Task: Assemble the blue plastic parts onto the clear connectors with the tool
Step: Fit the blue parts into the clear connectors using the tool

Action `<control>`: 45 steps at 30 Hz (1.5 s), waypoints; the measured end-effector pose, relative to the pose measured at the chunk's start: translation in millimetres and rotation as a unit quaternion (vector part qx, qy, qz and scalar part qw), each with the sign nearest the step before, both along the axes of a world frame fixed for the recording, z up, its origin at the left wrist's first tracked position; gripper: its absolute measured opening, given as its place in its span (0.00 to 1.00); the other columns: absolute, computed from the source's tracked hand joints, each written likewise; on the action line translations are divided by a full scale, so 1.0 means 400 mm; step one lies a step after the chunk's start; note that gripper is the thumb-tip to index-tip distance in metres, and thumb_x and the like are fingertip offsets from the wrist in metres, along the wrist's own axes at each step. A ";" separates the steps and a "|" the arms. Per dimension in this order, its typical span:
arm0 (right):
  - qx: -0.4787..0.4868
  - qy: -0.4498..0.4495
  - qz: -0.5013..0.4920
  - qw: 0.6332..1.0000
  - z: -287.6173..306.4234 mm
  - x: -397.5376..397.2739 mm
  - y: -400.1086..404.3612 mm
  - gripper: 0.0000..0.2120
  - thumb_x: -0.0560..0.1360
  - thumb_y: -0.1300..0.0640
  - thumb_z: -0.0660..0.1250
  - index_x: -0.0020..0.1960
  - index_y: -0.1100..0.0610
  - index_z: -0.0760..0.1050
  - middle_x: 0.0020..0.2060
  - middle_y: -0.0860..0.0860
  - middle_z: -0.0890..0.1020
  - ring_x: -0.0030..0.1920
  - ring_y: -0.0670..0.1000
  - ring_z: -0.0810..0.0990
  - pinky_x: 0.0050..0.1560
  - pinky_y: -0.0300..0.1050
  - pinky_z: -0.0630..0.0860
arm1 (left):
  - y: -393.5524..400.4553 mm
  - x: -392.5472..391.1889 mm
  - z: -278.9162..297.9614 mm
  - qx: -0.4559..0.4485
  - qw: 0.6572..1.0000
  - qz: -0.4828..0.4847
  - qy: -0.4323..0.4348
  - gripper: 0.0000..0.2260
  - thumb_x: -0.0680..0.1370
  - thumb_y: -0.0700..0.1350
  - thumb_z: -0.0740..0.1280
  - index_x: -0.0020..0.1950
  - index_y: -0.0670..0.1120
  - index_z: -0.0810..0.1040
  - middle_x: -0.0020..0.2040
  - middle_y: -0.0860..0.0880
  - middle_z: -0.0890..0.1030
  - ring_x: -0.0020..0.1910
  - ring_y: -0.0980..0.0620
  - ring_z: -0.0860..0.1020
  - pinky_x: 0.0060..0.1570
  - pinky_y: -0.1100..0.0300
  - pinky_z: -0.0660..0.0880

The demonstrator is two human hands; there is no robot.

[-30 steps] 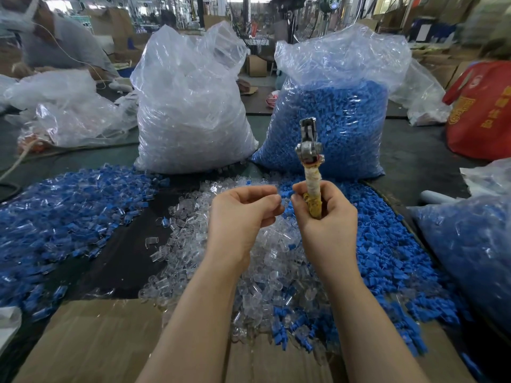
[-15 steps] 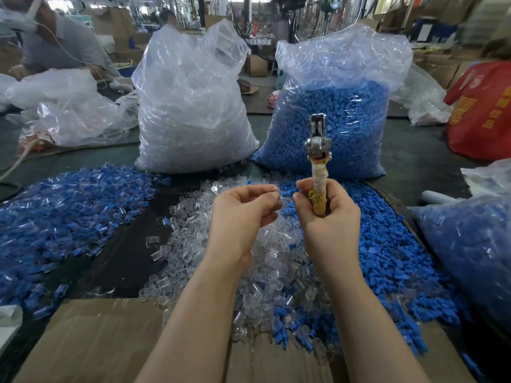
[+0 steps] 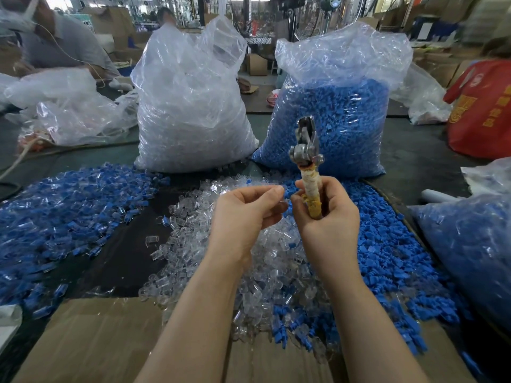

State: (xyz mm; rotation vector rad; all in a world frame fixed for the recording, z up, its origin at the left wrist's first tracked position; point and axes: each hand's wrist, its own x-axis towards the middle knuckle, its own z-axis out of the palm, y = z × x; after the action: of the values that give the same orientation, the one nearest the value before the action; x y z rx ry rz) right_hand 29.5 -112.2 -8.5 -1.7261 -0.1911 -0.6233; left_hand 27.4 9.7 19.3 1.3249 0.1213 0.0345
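My right hand (image 3: 327,217) grips the tool (image 3: 306,150) by its tape-wrapped handle, metal head pointing up. Beside it, my left hand (image 3: 243,214) is curled, its thumb and fingertips pinching a small clear connector that is mostly hidden. The two hands are nearly touching above the heap of loose clear connectors (image 3: 265,272). Loose blue parts (image 3: 387,258) lie in a heap to the right. On the left is a pile of blue-and-clear pieces (image 3: 55,211).
A bag of clear connectors (image 3: 190,106) and a bag of blue parts (image 3: 340,114) stand behind the heaps. Another bag of blue pieces (image 3: 470,250) sits at the right. Cardboard (image 3: 91,341) lies along the near edge. Another person (image 3: 55,42) works at the far left.
The tool's head swung a little to the right, then came back to the left. Both hands stayed in place above the clear heap.
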 end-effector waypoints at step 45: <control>0.034 0.051 0.021 0.998 0.005 0.007 0.011 0.08 0.74 0.58 0.73 0.46 0.46 0.78 0.35 0.42 0.81 0.34 0.41 0.77 0.37 0.34 0.76 | 0.005 0.003 -0.012 -0.006 0.999 0.029 -0.045 0.05 0.73 0.35 0.74 0.46 0.43 0.85 0.42 0.45 0.86 0.44 0.52 0.85 0.45 0.63 0.81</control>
State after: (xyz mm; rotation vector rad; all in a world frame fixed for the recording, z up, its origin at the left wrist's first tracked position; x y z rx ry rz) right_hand 32.5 -107.7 -6.6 -1.6799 -0.1328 -0.5032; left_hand 28.5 11.7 14.7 1.3065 0.0833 0.1428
